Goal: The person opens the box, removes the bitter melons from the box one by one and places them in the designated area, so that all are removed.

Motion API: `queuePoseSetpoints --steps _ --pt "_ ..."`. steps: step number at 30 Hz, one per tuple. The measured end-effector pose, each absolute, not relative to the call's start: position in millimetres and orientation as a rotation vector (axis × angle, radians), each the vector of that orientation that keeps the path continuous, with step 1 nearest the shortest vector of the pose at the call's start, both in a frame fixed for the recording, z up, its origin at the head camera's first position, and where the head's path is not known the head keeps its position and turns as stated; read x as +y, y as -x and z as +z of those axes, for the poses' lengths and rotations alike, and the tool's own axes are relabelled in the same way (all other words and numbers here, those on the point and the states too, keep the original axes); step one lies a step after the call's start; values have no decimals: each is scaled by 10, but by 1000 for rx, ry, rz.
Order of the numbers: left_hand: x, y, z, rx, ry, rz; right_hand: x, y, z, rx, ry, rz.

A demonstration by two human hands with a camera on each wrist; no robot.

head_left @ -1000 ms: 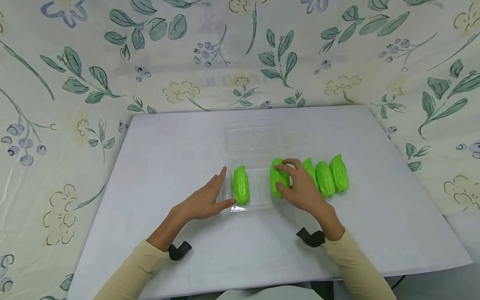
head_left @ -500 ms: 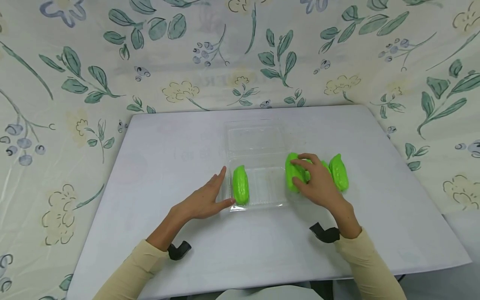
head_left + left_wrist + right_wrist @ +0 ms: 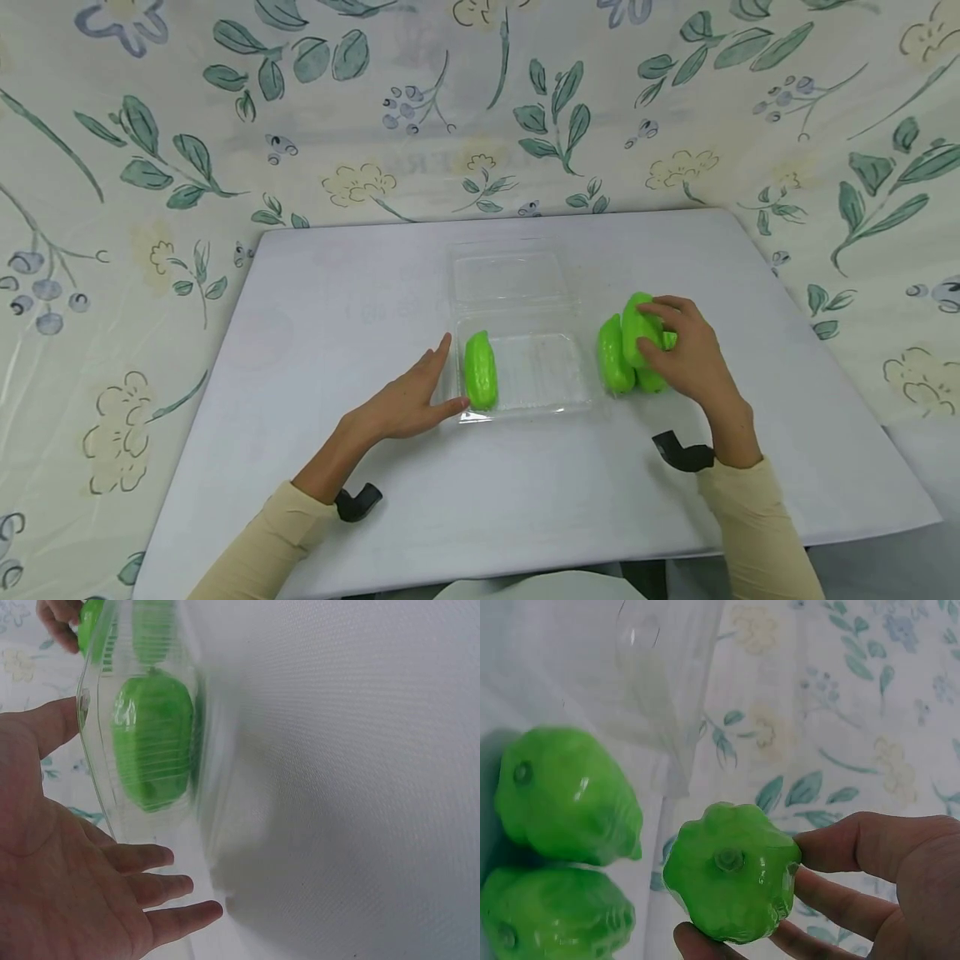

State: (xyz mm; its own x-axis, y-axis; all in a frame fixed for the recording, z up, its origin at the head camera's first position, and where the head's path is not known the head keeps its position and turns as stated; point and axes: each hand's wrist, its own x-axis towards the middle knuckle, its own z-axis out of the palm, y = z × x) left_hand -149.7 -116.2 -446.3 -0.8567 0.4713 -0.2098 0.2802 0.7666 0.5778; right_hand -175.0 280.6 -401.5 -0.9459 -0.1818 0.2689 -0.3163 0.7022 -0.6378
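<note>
My right hand point(image 3: 690, 350) pinches a glossy green ridged gourd point(image 3: 637, 329) between thumb and fingers, raised over the other gourds. In the right wrist view the held gourd point(image 3: 731, 874) shows its lobed end with a stem stub. Under it on the table lie another gourd point(image 3: 615, 356) and more, partly hidden by the hand. A clear plastic clamshell box point(image 3: 540, 408) lies open at the middle, with one gourd point(image 3: 481, 371) along its left side. My left hand point(image 3: 408, 400) has straight, spread fingers beside the box's left edge, its thumb point(image 3: 60, 727) at the rim.
The box's clear lid point(image 3: 510, 279) lies folded back behind its base. A white-covered table point(image 3: 337, 292) bears everything, and a floral sheet point(image 3: 420, 158) rises behind it. Black camera mounts point(image 3: 360, 502) sit at both wrists.
My right hand has carried the gourd from the box's right side rightward, up over the other gourds. The left hand, the box and the gourd in it stay put.
</note>
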Motion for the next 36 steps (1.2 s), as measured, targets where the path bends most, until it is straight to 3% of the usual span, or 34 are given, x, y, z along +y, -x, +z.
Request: queuePoseSetpoints --steps 19,36 --pt "-1151 1517 -4485 2618 -599 808 3291 1793 -4072 -2714 -153 1020" --pt "-1159 1516 -4485 2612 -606 824 3600 1786 -4229 -2912 226 853"
